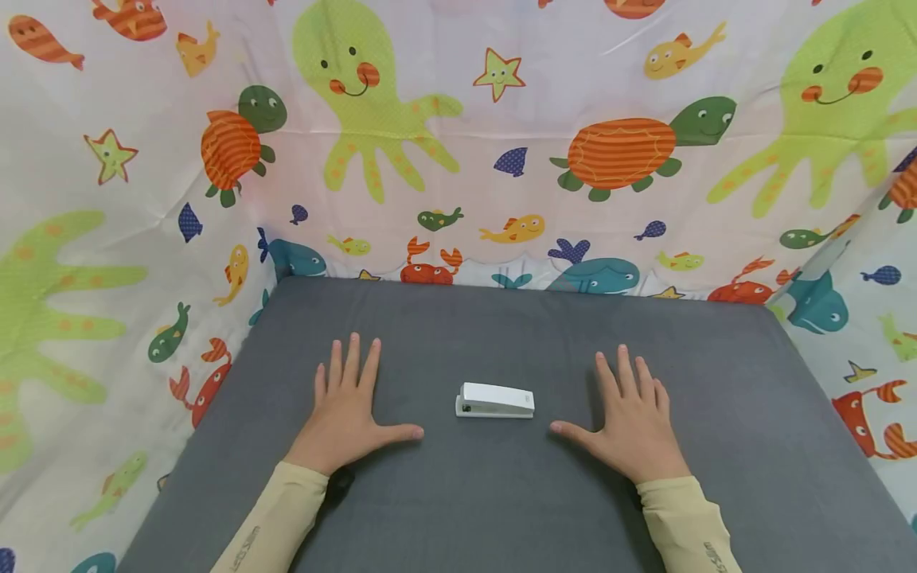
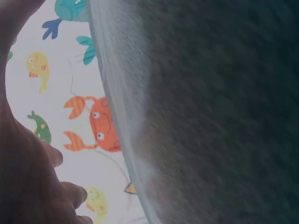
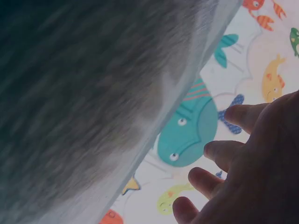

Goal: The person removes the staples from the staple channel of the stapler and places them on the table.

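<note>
A white stapler (image 1: pixel 496 400) lies on its base on the grey table, between the two hands and touched by neither. To its left is my left hand (image 1: pixel 349 418), palm down, fingers straight and thumb stretched out toward the stapler. On the other side my right hand (image 1: pixel 630 422) is spread in the same way, its thumb tip close to the stapler's right end. Both hands hold nothing. In the left wrist view, part of the left hand (image 2: pixel 32 172) shows along the left edge. Fingers of the right hand (image 3: pixel 252 163) reach in from the right in the right wrist view. Neither wrist view shows the stapler.
The grey cloth-covered table (image 1: pixel 458 501) ends at the back against a white curtain (image 1: pixel 444 103) printed with sea animals. This curtain also runs along the left and right sides. Light sleeves (image 1: pixel 275 517) cover both forearms.
</note>
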Demonstrator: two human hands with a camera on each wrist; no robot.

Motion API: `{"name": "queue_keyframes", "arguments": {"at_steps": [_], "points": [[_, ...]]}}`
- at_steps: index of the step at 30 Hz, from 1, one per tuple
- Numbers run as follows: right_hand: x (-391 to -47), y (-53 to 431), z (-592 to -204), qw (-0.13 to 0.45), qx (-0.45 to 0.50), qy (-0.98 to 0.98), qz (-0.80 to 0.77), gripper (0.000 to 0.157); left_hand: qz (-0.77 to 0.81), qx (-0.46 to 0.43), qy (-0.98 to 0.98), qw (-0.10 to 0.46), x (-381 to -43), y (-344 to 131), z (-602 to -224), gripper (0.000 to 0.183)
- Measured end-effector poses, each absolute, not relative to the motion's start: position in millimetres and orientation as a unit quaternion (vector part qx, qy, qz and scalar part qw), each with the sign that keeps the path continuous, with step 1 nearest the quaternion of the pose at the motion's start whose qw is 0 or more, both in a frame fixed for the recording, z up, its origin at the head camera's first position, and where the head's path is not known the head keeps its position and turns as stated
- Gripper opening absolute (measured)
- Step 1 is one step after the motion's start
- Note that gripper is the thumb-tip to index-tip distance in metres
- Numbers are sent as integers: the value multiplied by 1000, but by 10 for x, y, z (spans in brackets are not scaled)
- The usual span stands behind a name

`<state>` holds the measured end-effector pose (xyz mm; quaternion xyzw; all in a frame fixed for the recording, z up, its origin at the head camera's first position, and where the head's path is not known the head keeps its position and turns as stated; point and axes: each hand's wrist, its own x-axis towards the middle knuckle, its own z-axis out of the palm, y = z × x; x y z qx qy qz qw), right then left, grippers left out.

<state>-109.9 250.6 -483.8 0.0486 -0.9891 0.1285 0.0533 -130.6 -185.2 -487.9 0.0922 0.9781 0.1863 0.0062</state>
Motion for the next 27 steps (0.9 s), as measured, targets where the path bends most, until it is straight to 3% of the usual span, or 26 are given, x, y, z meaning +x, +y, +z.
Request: {"name": "queue_keyframes", "arguments": {"at_steps": [15, 27], "points": [[-1252, 2005, -4751, 60, 99, -985, 129, 135, 204, 148, 968, 11, -1308, -1323, -4757, 150], [-1264, 1683, -4682, 61, 148, -980, 116, 115, 210, 185, 960, 12, -1328, -1047, -4705, 147]]}}
